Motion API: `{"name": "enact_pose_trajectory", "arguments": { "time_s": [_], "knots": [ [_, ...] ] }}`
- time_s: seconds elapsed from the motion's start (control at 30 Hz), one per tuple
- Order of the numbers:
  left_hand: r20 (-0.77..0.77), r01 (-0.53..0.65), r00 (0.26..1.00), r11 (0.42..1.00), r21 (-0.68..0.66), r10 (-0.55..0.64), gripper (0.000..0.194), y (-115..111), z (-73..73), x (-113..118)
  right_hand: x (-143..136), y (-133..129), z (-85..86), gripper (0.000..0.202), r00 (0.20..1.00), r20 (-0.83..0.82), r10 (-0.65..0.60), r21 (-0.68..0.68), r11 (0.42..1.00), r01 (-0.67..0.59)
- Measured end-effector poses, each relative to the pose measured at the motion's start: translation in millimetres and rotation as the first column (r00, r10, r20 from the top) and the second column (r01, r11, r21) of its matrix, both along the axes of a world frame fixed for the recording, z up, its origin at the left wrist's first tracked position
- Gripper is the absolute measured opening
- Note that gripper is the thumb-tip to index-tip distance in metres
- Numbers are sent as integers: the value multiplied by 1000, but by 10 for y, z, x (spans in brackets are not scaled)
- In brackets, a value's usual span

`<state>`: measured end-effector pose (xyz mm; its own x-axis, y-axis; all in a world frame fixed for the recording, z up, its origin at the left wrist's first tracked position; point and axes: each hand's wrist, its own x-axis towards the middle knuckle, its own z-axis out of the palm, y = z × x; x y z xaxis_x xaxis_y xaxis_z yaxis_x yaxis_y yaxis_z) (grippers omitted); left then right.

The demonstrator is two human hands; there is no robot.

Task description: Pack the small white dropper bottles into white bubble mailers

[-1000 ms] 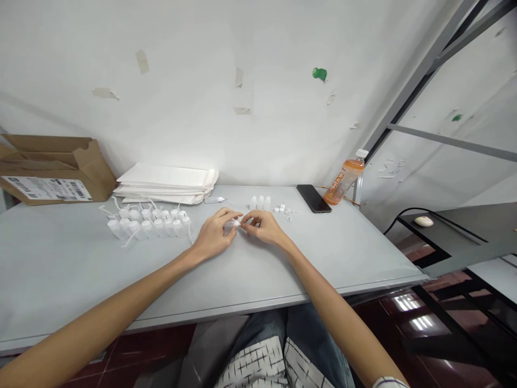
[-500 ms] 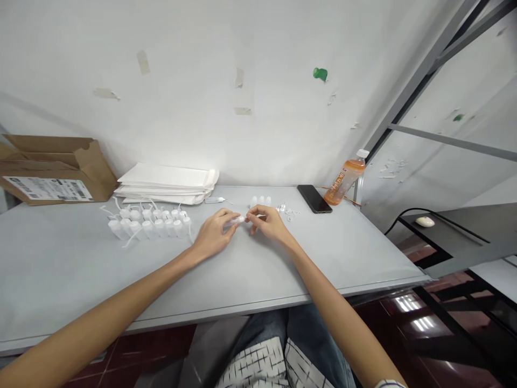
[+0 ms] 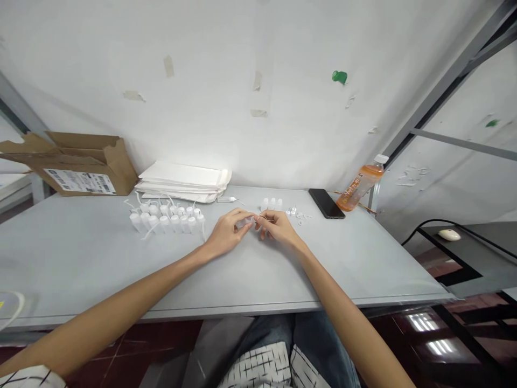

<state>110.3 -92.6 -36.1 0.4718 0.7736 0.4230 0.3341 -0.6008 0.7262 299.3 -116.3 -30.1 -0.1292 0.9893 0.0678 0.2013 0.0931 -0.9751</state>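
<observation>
Between the thumb and fingers of my left hand (image 3: 226,233) is a small white plastic bottle (image 3: 244,221), mostly covered by those fingers. My right hand (image 3: 279,227) pinches at the bottle's tip end, and a thin pale strand shows by its fingertips; exactly what it grips is too small to tell. The two hands' fingertips meet over the table. To the left stand several small white bottles (image 3: 167,223) in two rows, many with thin white tails on top. Beyond my right hand are 3 more small white bottles (image 3: 272,203), with small needle-tipped caps (image 3: 291,211) and loose white bits (image 3: 301,219) beside them.
A needle-tipped bottle (image 3: 226,199) lies near a stack of white envelopes (image 3: 181,180). An opened cardboard box (image 3: 86,167) is at the back left. A black phone (image 3: 326,203) and an orange drink bottle (image 3: 361,186) are at the right. A wall closes the grey table's (image 3: 250,285) back.
The view has turned left, so things sit farther right in the picture. My hands are closer together, with the right fingers now against the bottle's tip.
</observation>
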Motion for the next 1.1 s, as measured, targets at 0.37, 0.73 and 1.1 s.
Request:
{"name": "enact_pose_trajectory", "arguments": {
  "time_s": [0.37, 0.73, 1.1],
  "knots": [
    [25, 32, 999, 995, -97, -30, 30, 27, -24, -13, -7, -42, 74, 52, 999, -27, 47, -2, 999, -47],
    [133, 100, 990, 923, -372, -54, 42, 42, 32, -17, 15, -46, 89, 48, 996, -53, 74, 9, 997, -74],
    [409, 260, 911, 706, -658, 46, 46, 28, 82, 28, 59, -26, 82, 46, 991, -114, 73, -7, 997, -75]
  ]
}}
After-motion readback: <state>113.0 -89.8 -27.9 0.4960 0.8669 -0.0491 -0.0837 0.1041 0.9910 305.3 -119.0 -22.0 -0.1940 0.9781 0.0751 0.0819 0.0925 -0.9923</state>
